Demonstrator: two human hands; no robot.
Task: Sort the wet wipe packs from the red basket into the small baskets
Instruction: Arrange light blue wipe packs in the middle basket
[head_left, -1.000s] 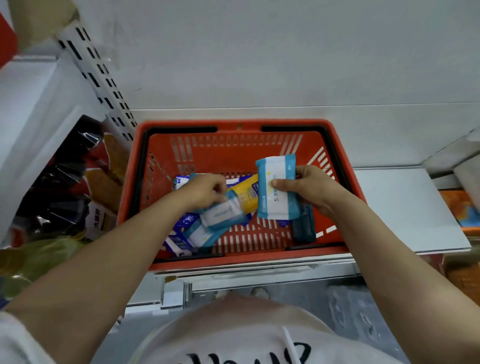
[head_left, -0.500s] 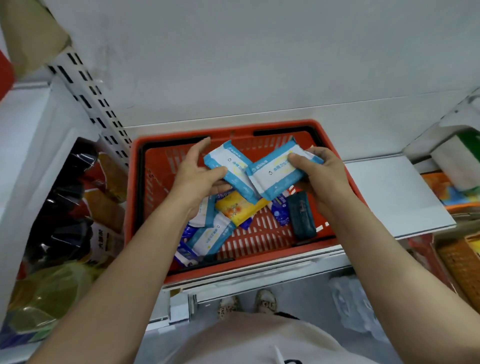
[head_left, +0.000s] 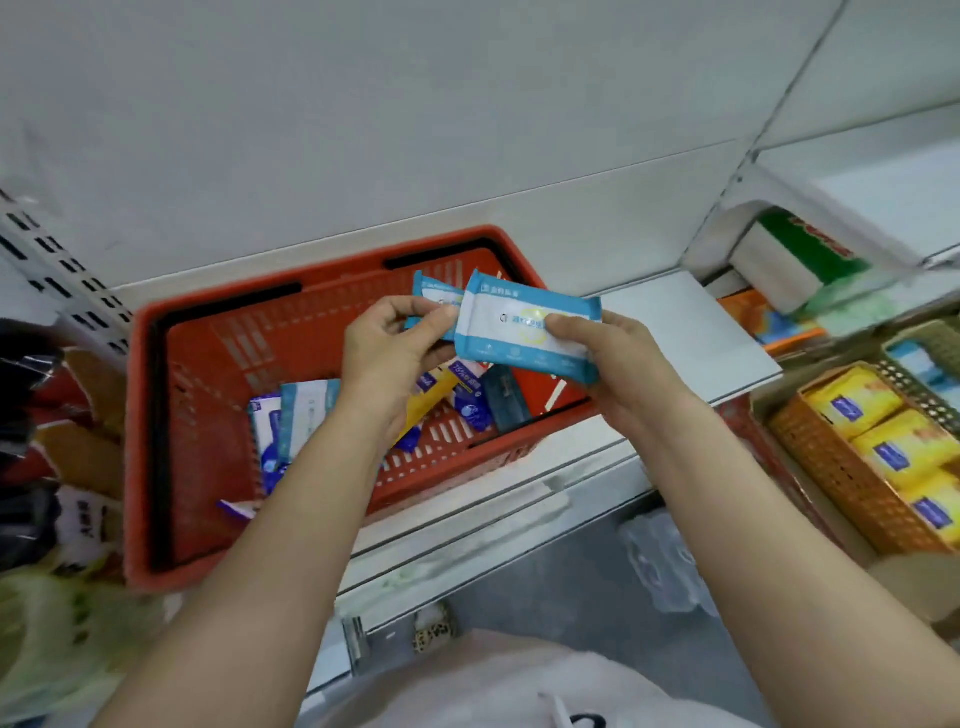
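Both hands hover above the far right corner of the red basket (head_left: 156, 415), each holding a blue-and-white wipe pack. The left hand (head_left: 387, 353) pinches the rear pack (head_left: 434, 299) between thumb and curled fingers; the right hand (head_left: 618, 358) clamps the front pack (head_left: 524, 332) with its thumb on top, fingers beneath. Overlapped this way they look gathered as a matching pair (probably to go over together). More loose packs (head_left: 306, 410) lie on the basket floor, while the orange small basket (head_left: 831, 467) at the right already holds yellow packs (head_left: 904, 452)
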